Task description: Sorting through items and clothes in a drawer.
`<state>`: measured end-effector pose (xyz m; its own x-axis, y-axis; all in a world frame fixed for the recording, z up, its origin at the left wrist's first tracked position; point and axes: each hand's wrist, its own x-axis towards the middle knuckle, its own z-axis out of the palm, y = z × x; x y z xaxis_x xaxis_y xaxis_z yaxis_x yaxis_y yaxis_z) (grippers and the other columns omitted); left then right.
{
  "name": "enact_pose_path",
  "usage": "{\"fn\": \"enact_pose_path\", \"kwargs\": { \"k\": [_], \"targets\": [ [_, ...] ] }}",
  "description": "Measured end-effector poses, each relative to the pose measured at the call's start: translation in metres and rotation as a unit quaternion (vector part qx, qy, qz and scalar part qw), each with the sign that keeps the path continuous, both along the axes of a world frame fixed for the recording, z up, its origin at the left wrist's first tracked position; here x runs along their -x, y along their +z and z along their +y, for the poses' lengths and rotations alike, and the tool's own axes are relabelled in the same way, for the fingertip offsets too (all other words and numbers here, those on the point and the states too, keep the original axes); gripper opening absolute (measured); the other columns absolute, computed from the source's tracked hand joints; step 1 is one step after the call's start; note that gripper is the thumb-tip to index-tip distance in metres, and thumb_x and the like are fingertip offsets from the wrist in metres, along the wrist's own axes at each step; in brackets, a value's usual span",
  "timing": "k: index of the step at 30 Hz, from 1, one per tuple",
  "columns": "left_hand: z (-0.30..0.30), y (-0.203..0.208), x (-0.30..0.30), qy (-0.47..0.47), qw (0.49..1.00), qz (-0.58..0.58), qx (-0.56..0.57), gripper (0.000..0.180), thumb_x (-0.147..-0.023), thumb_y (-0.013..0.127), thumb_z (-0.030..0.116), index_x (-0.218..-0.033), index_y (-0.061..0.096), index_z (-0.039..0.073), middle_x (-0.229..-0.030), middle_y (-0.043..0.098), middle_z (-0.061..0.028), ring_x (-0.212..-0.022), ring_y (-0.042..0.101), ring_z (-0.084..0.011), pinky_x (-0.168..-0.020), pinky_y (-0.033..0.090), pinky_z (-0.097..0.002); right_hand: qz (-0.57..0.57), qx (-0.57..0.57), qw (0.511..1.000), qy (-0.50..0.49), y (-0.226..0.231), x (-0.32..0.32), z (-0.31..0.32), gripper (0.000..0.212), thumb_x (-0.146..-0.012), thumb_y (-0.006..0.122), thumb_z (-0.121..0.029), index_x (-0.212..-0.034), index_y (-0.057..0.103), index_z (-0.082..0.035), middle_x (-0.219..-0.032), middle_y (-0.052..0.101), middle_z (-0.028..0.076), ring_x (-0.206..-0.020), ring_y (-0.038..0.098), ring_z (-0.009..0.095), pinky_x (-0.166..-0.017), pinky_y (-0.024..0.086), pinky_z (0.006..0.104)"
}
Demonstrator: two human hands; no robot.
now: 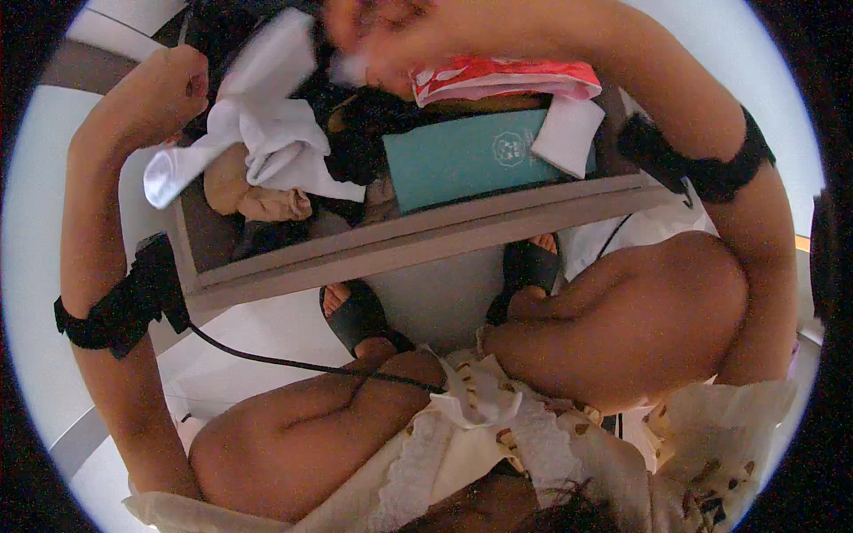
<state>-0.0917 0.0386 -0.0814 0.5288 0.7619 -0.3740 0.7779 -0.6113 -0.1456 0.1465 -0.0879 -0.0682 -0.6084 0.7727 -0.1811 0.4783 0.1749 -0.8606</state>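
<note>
Both hands grip the white cloth [267,115]: left hand [169,89], blurred right hand [373,35].

Head camera looks steeply down, close over an open drawer [426,244].

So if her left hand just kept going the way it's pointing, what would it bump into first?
Probably the white cloth: the left hand is a closed fist right beside it, seemingly gripping it, above the open drawer. Depth is hard to judge.

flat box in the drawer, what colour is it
Teal, the flat box shows best in the head view.
</note>
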Motion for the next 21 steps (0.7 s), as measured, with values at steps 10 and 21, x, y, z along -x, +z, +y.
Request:
{"fn": "enact_pose_path", "kwargs": {
  "k": [10,21],
  "targets": [
    [-0.036,-0.005,0.024,-0.089,0.979,-0.126,0.134,0.020,-0.075,0.059,0.013,-0.088,0.050,0.001,-0.061,0.055,-0.0081,-0.051,0.054,-0.0167,-0.047,0.044,-0.0304,-0.492,-0.112,0.858,0.097,-0.084,-0.078,-0.055,0.029,-0.059,0.061,0.000,-0.088,0.054,0.000,-0.089,0.054,0.018,-0.087,0.054,0.033,-0.073,0.046,0.0396],
    [-0.022,0.003,0.038,-0.023,0.989,-0.100,0.103,0.029,-0.075,0.061,0.025,-0.088,0.052,0.001,-0.064,0.055,-0.0089,-0.049,0.053,-0.0153,-0.043,0.044,-0.0282,-0.418,-0.103,0.900,0.061,-0.029,-0.048,-0.046,0.013,-0.065,0.055,-0.005,-0.078,0.054,-0.001,-0.073,0.055,0.017,-0.074,0.055,0.030,-0.065,0.044,0.0391]
  ]
}}
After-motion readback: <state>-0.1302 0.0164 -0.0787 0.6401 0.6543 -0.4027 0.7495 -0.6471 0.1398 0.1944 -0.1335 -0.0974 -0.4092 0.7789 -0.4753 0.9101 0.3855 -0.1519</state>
